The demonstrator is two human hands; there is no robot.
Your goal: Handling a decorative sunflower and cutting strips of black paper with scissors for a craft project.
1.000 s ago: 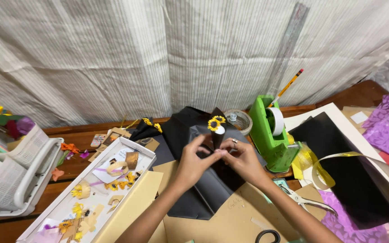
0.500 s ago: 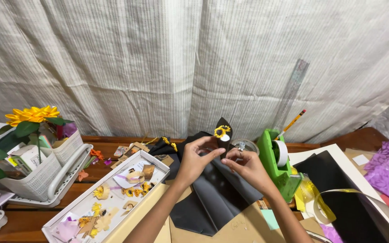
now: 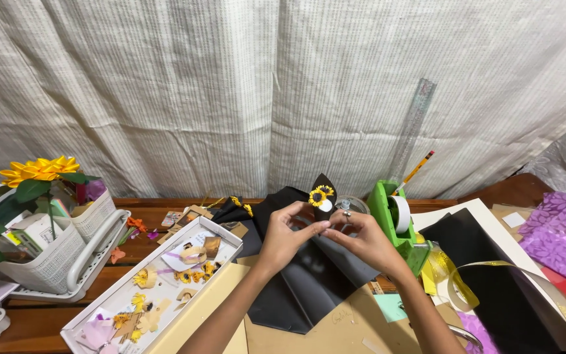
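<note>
You are pinching the black paper leaf upright between both hands, left hand and right hand equally near (small sunflowers on it), tip pointing away above the desk.

Matt black paper cone with yellow paper sunflowers. Glossy green plastic tape dispenser at three o'clock from it. White plastic tray at eight o'clock. Smooth brown wooden table. Ribbed white cloth curtain at twelve.
</note>
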